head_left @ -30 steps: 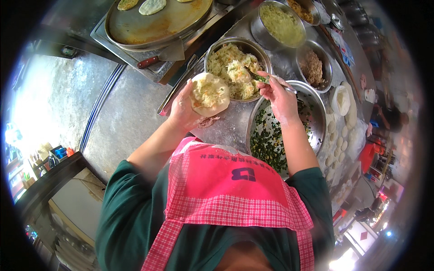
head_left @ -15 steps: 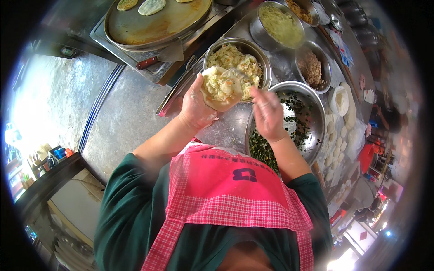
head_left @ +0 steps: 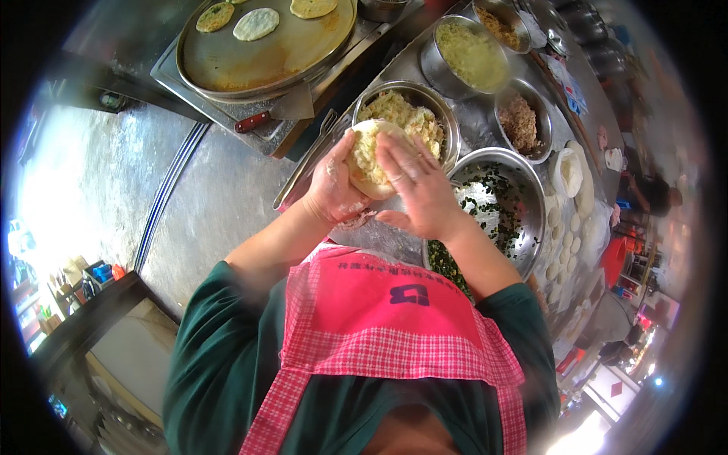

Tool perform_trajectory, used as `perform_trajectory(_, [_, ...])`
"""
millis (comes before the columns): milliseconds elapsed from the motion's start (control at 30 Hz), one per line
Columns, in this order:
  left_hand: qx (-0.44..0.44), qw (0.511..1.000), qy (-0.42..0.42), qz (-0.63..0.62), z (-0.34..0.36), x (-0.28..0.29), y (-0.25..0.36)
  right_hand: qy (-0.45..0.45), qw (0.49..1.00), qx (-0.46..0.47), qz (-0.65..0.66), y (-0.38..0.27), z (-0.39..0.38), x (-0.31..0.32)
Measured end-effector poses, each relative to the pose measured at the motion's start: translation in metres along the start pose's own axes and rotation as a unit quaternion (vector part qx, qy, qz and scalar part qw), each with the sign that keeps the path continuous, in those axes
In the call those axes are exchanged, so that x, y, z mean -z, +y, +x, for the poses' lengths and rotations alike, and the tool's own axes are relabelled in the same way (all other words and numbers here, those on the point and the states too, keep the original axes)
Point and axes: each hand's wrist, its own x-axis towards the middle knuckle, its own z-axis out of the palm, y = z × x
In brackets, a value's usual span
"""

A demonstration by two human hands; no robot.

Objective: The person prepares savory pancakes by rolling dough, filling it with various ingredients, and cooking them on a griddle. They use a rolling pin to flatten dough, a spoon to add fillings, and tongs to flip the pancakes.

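My left hand is closed around the edge of a round dough wrapper, cupping it from below. A mound of pale shredded filling lies on the wrapper. Across its right side rests my right hand, fingers stretched out flat and partly hiding the filling. Just beyond both hands is a metal bowl of similar shredded filling. Beside my right forearm, partly covered by it, sits a larger steel bowl with chopped dark greens and a white patch of something in it.
At the upper left, a round griddle carries several flat cakes; a red-handled scraper lies by it. Farther right stand a pot of yellowish-green filling and a bowl of brown filling. Several dough pieces lie on the right.
My right hand has come left from above the greens bowl onto the filling, its fingers now straightened. My left hand still holds the dough wrapper, slightly shifted. The whole view has moved a little.
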Motion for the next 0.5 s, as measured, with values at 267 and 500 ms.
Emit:
perform_trajectory(267, [0.05,0.996,-0.072,-0.005,-0.004,-0.037,0.016,0.376,0.729,-0.25,0.515,-0.003,0.029,-0.002])
perform_trajectory(500, [-0.215,0.947,0.031,0.236,0.008,-0.021,-0.019,0.312,0.429,-0.36,0.768,-0.036,0.051,-0.038])
